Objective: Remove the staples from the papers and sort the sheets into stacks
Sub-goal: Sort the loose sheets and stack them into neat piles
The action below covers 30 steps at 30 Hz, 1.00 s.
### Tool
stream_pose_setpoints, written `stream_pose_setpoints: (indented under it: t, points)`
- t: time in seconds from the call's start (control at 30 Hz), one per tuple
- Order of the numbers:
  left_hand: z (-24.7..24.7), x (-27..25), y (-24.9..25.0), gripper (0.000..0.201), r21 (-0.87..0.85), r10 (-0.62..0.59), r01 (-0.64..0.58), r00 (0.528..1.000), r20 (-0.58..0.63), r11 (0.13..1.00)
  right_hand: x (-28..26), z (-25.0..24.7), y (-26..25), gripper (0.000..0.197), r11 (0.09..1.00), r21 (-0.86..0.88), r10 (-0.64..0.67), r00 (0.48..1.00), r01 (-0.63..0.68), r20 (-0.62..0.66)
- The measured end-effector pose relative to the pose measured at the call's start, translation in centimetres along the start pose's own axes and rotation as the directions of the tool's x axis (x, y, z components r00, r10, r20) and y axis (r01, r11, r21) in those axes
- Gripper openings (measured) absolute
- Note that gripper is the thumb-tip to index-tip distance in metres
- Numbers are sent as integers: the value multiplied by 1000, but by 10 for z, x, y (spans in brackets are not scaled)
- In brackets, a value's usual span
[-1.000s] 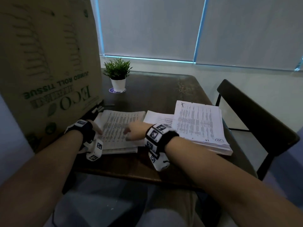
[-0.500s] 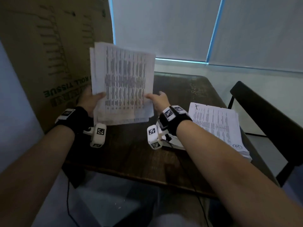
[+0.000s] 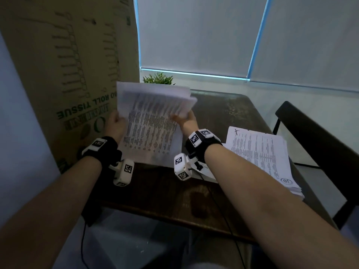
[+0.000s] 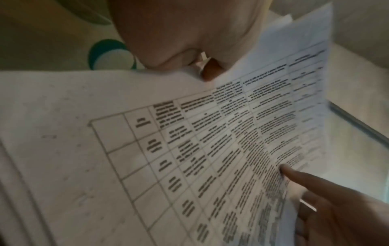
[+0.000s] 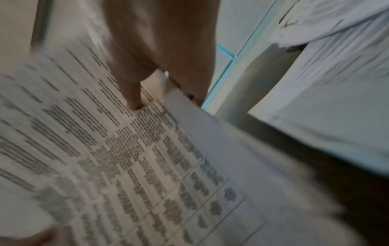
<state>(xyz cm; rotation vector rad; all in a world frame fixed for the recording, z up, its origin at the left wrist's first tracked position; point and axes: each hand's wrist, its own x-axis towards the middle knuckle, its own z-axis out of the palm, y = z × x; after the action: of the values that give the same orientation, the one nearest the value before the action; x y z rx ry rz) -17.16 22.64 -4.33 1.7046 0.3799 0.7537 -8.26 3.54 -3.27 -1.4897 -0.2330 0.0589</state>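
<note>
I hold a bundle of printed sheets [image 3: 151, 125] up above the dark table [image 3: 165, 189], its top bending away from me. My left hand [image 3: 116, 121] grips its left edge and my right hand [image 3: 184, 119] grips its right edge. In the left wrist view the bundle [image 4: 147, 149] shows a printed table, with my left thumb [image 4: 189, 50] on its edge. The right wrist view shows the bundle [image 5: 105, 158], blurred, pinched under my right thumb [image 5: 134, 96]. A second stack of printed sheets [image 3: 260, 154] lies flat on the table at the right. No staple is visible.
A tall cardboard box [image 3: 68, 74] stands at the table's left. A small potted plant [image 3: 158, 79] peeks out behind the held bundle. A dark chair [image 3: 314, 140] stands to the right of the table. Closed blinds [image 3: 213, 35] cover the window behind.
A second ago the bundle lay on the table under both hands. It was then lifted upright; now it has come lower and its top has bent away from me.
</note>
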Motion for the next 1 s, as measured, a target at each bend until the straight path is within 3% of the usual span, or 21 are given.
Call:
stream_pose_setpoints:
  t: [0.13, 0.23, 0.3, 0.37, 0.43, 0.5, 0.63, 0.7, 0.77, 0.83, 0.87, 1.0]
  points:
    - [1, 2, 20, 19, -47, 104, -107, 992, -67, 993, 4, 4, -28, 37, 991, 47, -128, 992, 128, -1]
    - [2, 4, 19, 9, -111, 152, -176, 968, -198, 978, 3, 2, -35, 32, 971, 120, -211, 977, 206, 32]
    - [7, -1, 10, 15, -194, 87, -136, 966, -244, 972, -3, 0, -24, 45, 975, 115, -196, 979, 189, 55]
    - [16, -7, -9, 28, -304, -66, -4, 973, -221, 953, -8, -4, -4, 61, 989, 101, -116, 986, 104, 119]
    - [27, -11, -24, 29, -302, -138, 76, 972, -188, 950, -12, -2, 14, 59, 999, 8, -47, 979, 46, 197]
    - [33, -11, -24, 21, -246, -116, 60, 968, -221, 967, -15, 7, 20, 50, 996, -73, -43, 982, 57, 185]
    - [30, -5, -5, 28, -367, -45, -79, 947, -319, 927, -13, 16, 0, 33, 987, 134, -108, 987, 92, 117]
    - [25, 1, -14, 36, -409, -102, -49, 936, -338, 911, -12, 12, 3, 41, 992, 113, -63, 994, 52, 89]
    - [24, 3, -35, 44, -318, -185, 100, 951, -248, 943, -12, 8, 22, 49, 994, -86, 74, 989, -64, 126]
    - [26, 2, -55, 44, -167, -264, 240, 954, -144, 956, -16, 6, 41, 45, 902, -410, 237, 951, -139, 200]
    - [27, 3, -60, 42, -115, -274, 260, 952, -134, 959, -17, 6, 46, 41, 865, -486, 253, 944, -124, 212]
    - [23, 18, -57, 40, 185, -186, 218, 966, -179, 958, -16, 1, 30, 43, 873, -476, 175, 979, -104, 107]
